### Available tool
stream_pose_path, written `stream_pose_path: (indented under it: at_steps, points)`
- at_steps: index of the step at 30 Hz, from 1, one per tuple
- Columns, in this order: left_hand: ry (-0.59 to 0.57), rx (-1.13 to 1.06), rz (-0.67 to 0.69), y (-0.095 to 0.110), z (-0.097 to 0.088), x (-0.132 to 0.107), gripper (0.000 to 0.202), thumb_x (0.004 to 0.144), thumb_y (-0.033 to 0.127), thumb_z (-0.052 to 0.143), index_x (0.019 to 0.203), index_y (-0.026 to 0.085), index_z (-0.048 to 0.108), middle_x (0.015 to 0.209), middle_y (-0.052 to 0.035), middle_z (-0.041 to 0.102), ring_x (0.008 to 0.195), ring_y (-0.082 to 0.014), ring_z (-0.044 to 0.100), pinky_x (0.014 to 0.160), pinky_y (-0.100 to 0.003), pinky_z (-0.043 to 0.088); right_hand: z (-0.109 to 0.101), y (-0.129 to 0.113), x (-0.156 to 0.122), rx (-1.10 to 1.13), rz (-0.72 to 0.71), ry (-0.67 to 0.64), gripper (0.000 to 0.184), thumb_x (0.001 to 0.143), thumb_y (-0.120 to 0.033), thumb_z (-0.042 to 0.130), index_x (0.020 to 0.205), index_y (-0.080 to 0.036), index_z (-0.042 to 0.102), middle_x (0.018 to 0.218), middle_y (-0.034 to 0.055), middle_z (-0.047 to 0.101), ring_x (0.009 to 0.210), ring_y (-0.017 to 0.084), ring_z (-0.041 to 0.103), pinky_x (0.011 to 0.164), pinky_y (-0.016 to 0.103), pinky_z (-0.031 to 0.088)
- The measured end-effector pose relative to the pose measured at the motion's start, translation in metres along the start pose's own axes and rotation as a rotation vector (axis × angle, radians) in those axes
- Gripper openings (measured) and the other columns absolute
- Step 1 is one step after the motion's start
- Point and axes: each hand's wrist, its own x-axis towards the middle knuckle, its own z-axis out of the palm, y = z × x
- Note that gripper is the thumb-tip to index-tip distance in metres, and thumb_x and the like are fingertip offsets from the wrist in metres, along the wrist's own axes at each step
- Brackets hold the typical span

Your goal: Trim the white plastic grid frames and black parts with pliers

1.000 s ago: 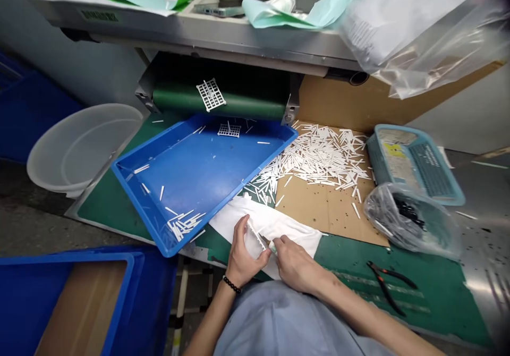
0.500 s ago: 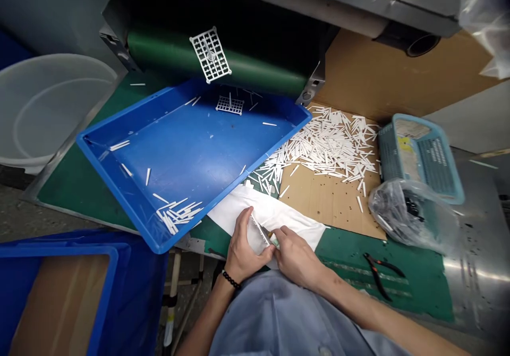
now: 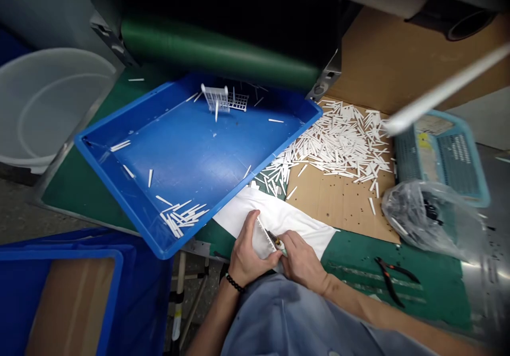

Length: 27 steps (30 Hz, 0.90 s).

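Note:
My left hand (image 3: 247,256) grips a white plastic grid (image 3: 265,232) by its edges, seen nearly edge-on above a white cloth (image 3: 239,210). Closed around a small pair of nippers (image 3: 278,243) is my right hand (image 3: 305,263); the dark jaws touch or nearly touch the grid's face, and the handle looks pale green and yellow. One white grid (image 3: 215,99) with a stem shows at the far end of the blue tray (image 3: 191,149), apparently in the air. Behind it another white grid (image 3: 239,102) lies in the tray. A blurred white stick (image 3: 446,90) hangs close to the camera at upper right.
Many white sticks (image 3: 338,143) are heaped on cardboard (image 3: 326,207). To the right are a light-blue basket (image 3: 458,154), a clear plastic bag (image 3: 414,212) and orange-and-black pliers (image 3: 392,279). A green conveyor roller (image 3: 219,53) spans the back. A blue bin (image 3: 115,292) stands lower left.
The grid that was at the roller has dropped into or just above the tray. A blurred white stick has appeared at upper right. The nippers' dark jaws now show against the grid.

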Motion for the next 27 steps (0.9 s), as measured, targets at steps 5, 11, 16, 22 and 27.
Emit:
stream_pose_path:
  at_steps: [5, 11, 16, 22, 27]
  points:
    - [-0.061, -0.01, 0.043, 0.01, -0.015, -0.008, 0.096, 0.075, 0.02, 0.058, 0.151, 0.018, -0.001, 0.157, -0.0133, 0.017, 0.143, -0.0305, 0.021, 0.115, -0.048, 0.03, -0.012, 0.002, -0.003, 0.072, -0.01, 0.054, 0.018, 0.092, -0.021, 0.038, 0.104, -0.017, 0.051, 0.097, 0.0095, 0.056, 0.092, 0.022, 0.053, 0.081, 0.034, 0.045]
    - [0.205, 0.43, 0.04, 0.021, -0.028, -0.02, 0.063, 0.086, 0.018, 0.052, 0.144, 0.02, 0.03, 0.148, -0.0158, 0.03, 0.137, -0.0317, 0.032, 0.109, -0.051, 0.037, -0.031, 0.003, -0.009, 0.298, 0.055, -0.002, 0.024, 0.094, -0.034, 0.036, 0.107, -0.02, 0.051, 0.105, 0.0084, 0.059, 0.1, 0.022, 0.056, 0.086, 0.035, 0.043]
    - [0.084, 0.753, 0.021, 0.031, -0.022, -0.012, 0.017, 0.092, 0.017, 0.044, 0.094, 0.019, 0.061, 0.093, -0.0077, 0.055, 0.089, -0.0207, 0.059, 0.08, -0.036, 0.054, -0.046, 0.01, -0.023, 0.53, 0.113, -0.091, 0.032, 0.092, -0.046, 0.037, 0.11, -0.023, 0.05, 0.107, 0.0078, 0.064, 0.1, 0.024, 0.06, 0.088, 0.035, 0.043]
    - [0.102, 1.063, -0.02, 0.031, -0.009, -0.013, 0.016, 0.087, 0.008, 0.046, 0.081, 0.017, 0.059, 0.087, -0.008, 0.055, 0.083, -0.0223, 0.057, 0.073, -0.037, 0.054, -0.047, 0.025, -0.03, 0.611, 0.102, -0.091, 0.042, 0.087, -0.055, 0.041, 0.11, -0.023, 0.055, 0.107, 0.01, 0.067, 0.103, 0.026, 0.062, 0.088, 0.034, 0.046]
    - [0.168, 1.055, -0.036, 0.045, -0.01, -0.024, 0.013, 0.082, 0.005, 0.051, 0.078, 0.016, 0.057, 0.086, -0.0098, 0.057, 0.08, -0.0229, 0.057, 0.068, -0.035, 0.052, -0.04, 0.038, -0.028, 0.576, 0.095, -0.03, 0.048, 0.081, -0.061, 0.045, 0.107, -0.024, 0.06, 0.109, 0.0098, 0.068, 0.107, 0.027, 0.062, 0.089, 0.034, 0.048]
